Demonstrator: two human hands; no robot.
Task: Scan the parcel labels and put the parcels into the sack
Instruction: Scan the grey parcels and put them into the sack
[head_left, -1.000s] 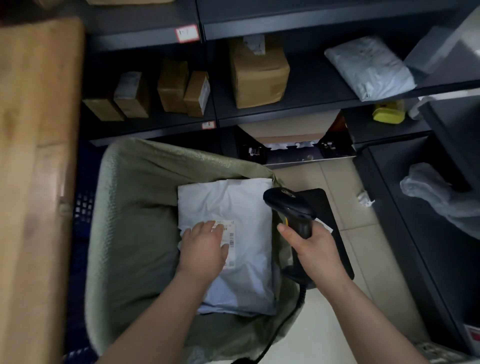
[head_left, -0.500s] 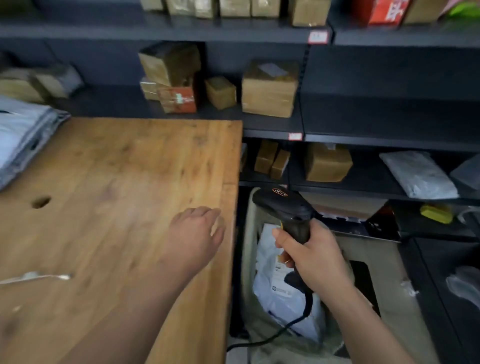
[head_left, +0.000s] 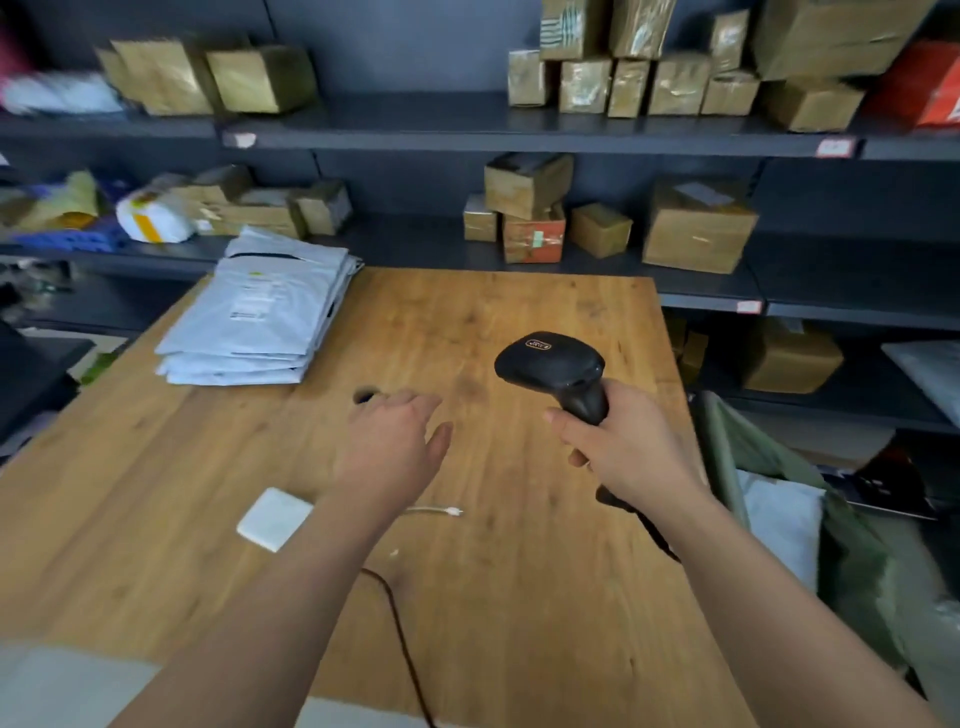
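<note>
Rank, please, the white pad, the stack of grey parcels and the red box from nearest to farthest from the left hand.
From the left hand:
1. white pad, on the table beside the wrist.
2. stack of grey parcels, table's far left corner.
3. red box, top shelf, far right.

R hand grips scanner over table, L hand w/ fingers relaxed above its middle, mailer stack at far-left corner, sack off right edge.
</note>
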